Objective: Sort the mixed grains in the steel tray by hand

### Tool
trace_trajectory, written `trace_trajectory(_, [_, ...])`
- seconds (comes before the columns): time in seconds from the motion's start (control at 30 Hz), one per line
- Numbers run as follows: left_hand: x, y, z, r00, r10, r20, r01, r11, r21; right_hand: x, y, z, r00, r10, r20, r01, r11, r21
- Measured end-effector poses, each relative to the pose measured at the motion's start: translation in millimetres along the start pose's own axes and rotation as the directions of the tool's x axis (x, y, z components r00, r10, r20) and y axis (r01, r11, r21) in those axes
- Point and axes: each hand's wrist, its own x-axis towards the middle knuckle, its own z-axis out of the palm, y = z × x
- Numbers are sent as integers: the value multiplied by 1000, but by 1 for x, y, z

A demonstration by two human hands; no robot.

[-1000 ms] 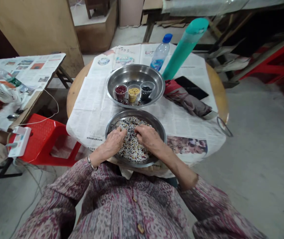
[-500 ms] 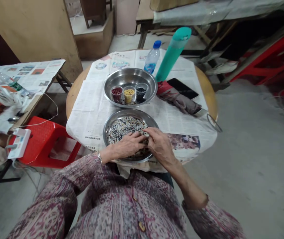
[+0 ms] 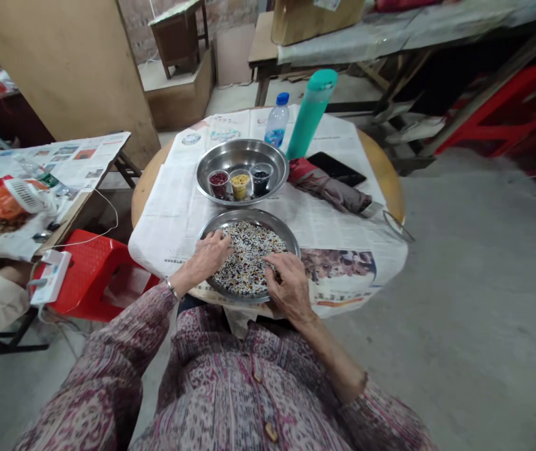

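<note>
From my remote seat I have both hands at the near bowl (image 3: 249, 216), a shallow steel one on the near side of the round bench (image 3: 385, 169), close to the wearer's body, presumably so both forearms can reach it without stretching. Mixed grains (image 3: 244, 260), white, black, yellow and reddish, spread across its floor; I take the thin layer to be useful because it leaves the colours visible from above.

The left hand (image 3: 211, 252) rests at the left rim, fingers bent down toward the grains. The right hand (image 3: 289, 282) sits at the right side, its fingers curled over the edge of the mix. The hands are apart from each other, leaving the middle uncovered to my view. At this size I cannot tell whether either fingertip grip has closed on a grain.

Just beyond stands the far bowl (image 3: 249, 150), holding three clear cups in a row: red beans (image 3: 218, 180), yellow grains (image 3: 240, 181) and black ones (image 3: 261, 178). I judge that its raised wall would catch strays. The water bottle (image 3: 277, 122) and green container (image 3: 312, 113) stand farther off, seemingly clear of the elbows, above newspaper (image 3: 159, 216) covering the bench.
</note>
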Motion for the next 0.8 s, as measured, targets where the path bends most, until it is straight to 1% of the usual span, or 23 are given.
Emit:
trace_trajectory(0.07, [-20, -1, 0, 1000, 21, 21, -20, 999, -48, -4, -4, -1, 1000, -18, -18, 18, 1000, -4])
trace_trajectory(0.13, [-34, 3, 2, 993, 111, 50, -103, 986, -132, -8, -6, -1, 999, -26, -26, 26, 1000, -13])
trace_trajectory(0.23, [-38, 17, 10, 969, 240, 63, -214, 936, -280, -9, -7, 0, 1000, -21, -7, 21, 999, -43])
trace_trajectory(0.3, [-28, 28, 17, 960, 277, 51, -246, 914, -324, -10, -6, 1, 1000, -14, -8, 13, 998, -63])
trace_trajectory(0.37, [-10, 36, 23, 953, 302, 26, -277, 901, -335, -11, -6, 1, 1000, -8, -26, 6, 998, -65])
trace_trajectory(0.43, [9, 40, 28, 948, 316, -32, -306, 885, -351, -12, -6, 1, 999, 10, -45, -13, 998, -61])
trace_trajectory(0.5, [26, 40, 30, 933, 343, -111, -359, 855, -373, -13, -7, 0, 998, 38, -48, -40, 998, -53])
trace_trajectory(0.53, [33, 39, 30, 915, 377, -142, -402, 836, -374, -13, -7, 0, 998, 51, -46, -53, 997, -49])
trace_trajectory(0.6, [44, 36, 27, 862, 479, -162, -505, 797, -330, -14, -8, -1, 997, 67, -43, -69, 997, -34])
trace_trajectory(0.67, [51, 34, 23, 806, 579, -124, -591, 772, -233, -15, -7, -1, 997, 66, -51, -67, 998, -11])
trace_trajectory(0.73, [55, 35, 22, 760, 645, -74, -649, 750, -127, -17, -6, 0, 996, 51, -68, -51, 999, 4])
trace_trajectory(0.8, [60, 38, 22, 732, 679, -48, -681, 731, -47, -18, -4, 1, 997, 40, -68, -40, 999, -3])
